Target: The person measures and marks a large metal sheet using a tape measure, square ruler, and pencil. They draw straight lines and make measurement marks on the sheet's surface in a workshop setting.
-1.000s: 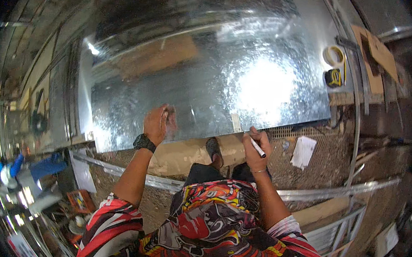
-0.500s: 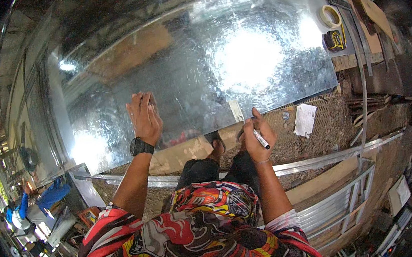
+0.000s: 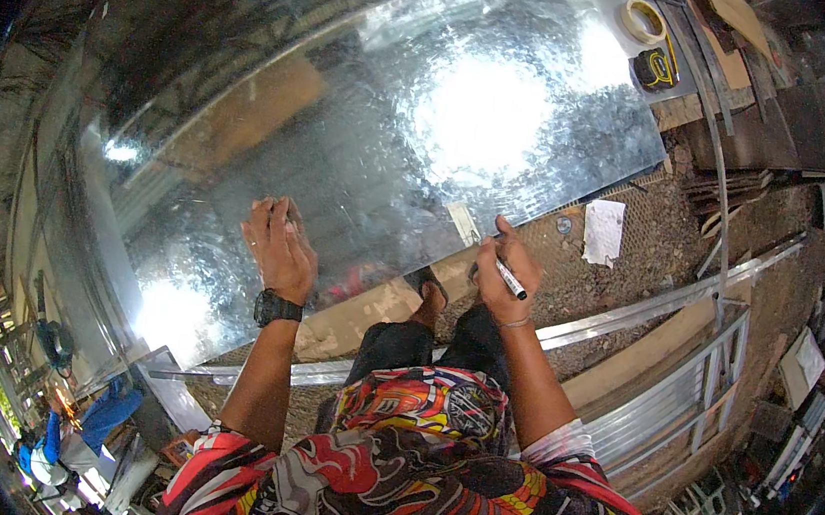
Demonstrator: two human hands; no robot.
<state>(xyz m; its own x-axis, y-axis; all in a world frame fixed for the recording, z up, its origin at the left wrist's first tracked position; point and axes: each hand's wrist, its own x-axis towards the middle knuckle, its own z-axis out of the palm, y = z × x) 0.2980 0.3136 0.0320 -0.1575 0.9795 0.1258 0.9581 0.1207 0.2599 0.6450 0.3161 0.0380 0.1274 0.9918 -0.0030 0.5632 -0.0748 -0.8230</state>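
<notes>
A large shiny metal sheet (image 3: 359,192) stretches out before me, with bright glare on it. My left hand (image 3: 280,249) is at the sheet's left near part, its fingers extended and holding nothing; a dark watch is on the wrist. Whether the palm presses on the metal is hard to see. At the near edge, my right hand (image 3: 509,268) is closed around a white marker pen (image 3: 512,281), whose black end points down and right. Just left of that hand, a small pale strip (image 3: 460,224) lies at the sheet's edge.
Masking tape (image 3: 642,21) and a yellow-black tape measure (image 3: 655,70) sit at the far right. A white paper (image 3: 603,232) lies on the gravel, near long metal profiles (image 3: 627,322). At the lower left, a person in blue (image 3: 56,446) works amid sparks.
The view has turned slightly, shifting the sheet and tools in the picture. Both hands keep nearly the same pose, the marker still in the right. Sparks by the other person are brighter.
</notes>
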